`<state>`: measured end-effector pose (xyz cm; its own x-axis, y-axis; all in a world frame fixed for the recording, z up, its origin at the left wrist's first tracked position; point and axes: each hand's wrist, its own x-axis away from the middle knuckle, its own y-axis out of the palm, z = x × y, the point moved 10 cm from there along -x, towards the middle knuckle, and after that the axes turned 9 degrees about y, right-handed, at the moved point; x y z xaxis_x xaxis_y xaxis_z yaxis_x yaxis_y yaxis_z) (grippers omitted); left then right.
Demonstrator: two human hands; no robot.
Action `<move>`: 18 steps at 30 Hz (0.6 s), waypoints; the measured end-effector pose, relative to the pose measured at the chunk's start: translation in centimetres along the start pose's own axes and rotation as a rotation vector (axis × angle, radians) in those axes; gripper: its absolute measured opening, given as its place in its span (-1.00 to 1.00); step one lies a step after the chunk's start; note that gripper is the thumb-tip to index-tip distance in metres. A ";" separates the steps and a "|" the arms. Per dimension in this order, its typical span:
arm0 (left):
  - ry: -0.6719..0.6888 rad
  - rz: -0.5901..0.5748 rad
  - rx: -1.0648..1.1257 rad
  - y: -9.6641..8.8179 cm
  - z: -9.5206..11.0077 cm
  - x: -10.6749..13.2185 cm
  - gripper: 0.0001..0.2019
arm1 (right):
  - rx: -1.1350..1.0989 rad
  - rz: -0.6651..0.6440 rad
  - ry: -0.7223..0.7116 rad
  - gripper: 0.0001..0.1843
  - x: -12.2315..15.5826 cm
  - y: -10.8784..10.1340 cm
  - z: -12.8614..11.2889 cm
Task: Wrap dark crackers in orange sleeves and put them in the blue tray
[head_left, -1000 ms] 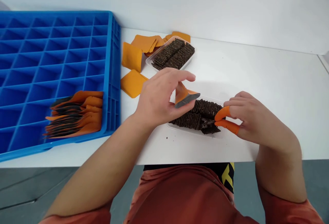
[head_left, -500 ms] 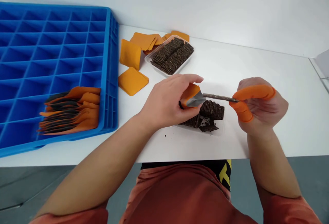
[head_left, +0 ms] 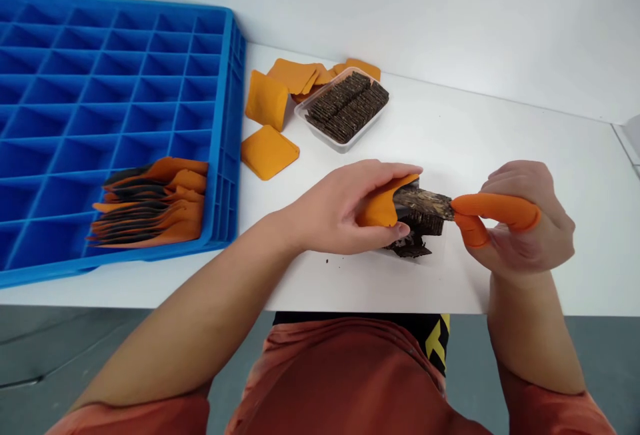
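My left hand is closed around an orange pouch with its mouth turned to the right. My right hand, with orange finger cots on thumb and forefinger, pinches a dark brown cracker whose left end sits in the pouch mouth. Below them lies a clear tray with a few dark crackers left in it, partly hidden by my hands.
A blue compartment crate at the left holds a stack of filled orange pouches. Loose empty orange pouches lie beside a second clear tray full of crackers. A white wall runs behind the white table.
My right hand lifted a cracker out of the near tray and carried it left into the pouch mouth. My left hand tilted and closed more tightly on the pouch.
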<state>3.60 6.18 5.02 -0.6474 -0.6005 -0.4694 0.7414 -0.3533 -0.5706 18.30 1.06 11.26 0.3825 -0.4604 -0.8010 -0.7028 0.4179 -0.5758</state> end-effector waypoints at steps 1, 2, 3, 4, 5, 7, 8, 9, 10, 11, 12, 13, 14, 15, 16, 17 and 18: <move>-0.016 -0.017 -0.006 0.0 -0.2 0.1 -0.39 | 0.024 -0.009 -0.018 -0.85 -0.1 0.0 -0.2; -0.031 -0.031 -0.008 0.0 -0.4 0.1 -0.38 | 0.045 -0.022 -0.029 -0.85 -0.2 0.0 -0.3; -0.043 -0.041 -0.009 0.0 -0.5 0.2 -0.37 | 0.062 -0.038 -0.033 -0.85 -0.2 0.0 -0.3; -0.051 -0.048 -0.008 -0.1 -0.6 0.2 -0.37 | 0.076 -0.054 -0.030 -0.86 -0.3 0.1 -0.2; -0.058 -0.053 -0.007 -0.2 -0.6 0.2 -0.37 | 0.084 -0.074 -0.023 -0.88 -0.3 0.2 -0.1; -0.062 -0.060 -0.005 -0.4 -0.6 0.1 -0.38 | 0.078 -0.091 -0.012 -0.89 -0.2 0.3 0.0; -0.060 -0.060 -0.007 -0.5 -0.6 0.1 -0.39 | 0.074 -0.090 -0.012 -0.90 -0.1 0.3 -0.1; -0.056 -0.059 -0.015 -0.5 -0.5 0.1 -0.40 | 0.073 -0.087 -0.013 -0.90 -0.1 0.3 -0.2; -0.050 -0.061 -0.030 -0.5 -0.5 0.1 -0.41 | 0.075 -0.084 -0.015 -0.90 0.0 0.4 -0.3; -0.045 -0.066 -0.052 -0.4 -0.5 0.1 -0.41 | 0.080 -0.082 -0.017 -0.89 0.0 0.4 -0.3; -0.042 -0.074 -0.079 -0.3 -0.5 0.1 -0.40 | 0.087 -0.085 -0.017 -0.88 0.1 0.5 -0.4; -0.038 -0.082 -0.104 -0.2 -0.5 0.1 -0.39 | 0.093 -0.090 -0.014 -0.87 0.1 0.7 -0.4; -0.033 -0.088 -0.125 0.0 -0.5 0.1 -0.39 | 0.094 -0.098 -0.010 -0.86 0.2 0.9 -0.4; -0.026 -0.091 -0.142 0.1 -0.5 0.1 -0.39 | 0.092 -0.106 -0.002 -0.86 0.2 1.1 -0.4; -0.017 -0.092 -0.153 0.2 -0.4 0.1 -0.40 | 0.090 -0.115 0.005 -0.85 0.3 1.4 -0.4; -0.004 -0.091 -0.161 0.3 -0.3 0.0 -0.40 | 0.088 -0.123 0.012 -0.85 0.3 1.7 -0.4; 0.009 -0.092 -0.165 0.5 -0.1 0.0 -0.41 | 0.085 -0.127 0.013 -0.84 0.4 1.9 -0.5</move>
<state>3.94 6.10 4.68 -0.7134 -0.5640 -0.4158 0.6402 -0.2835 -0.7140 16.79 1.31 9.94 0.4570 -0.5241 -0.7187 -0.5956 0.4198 -0.6848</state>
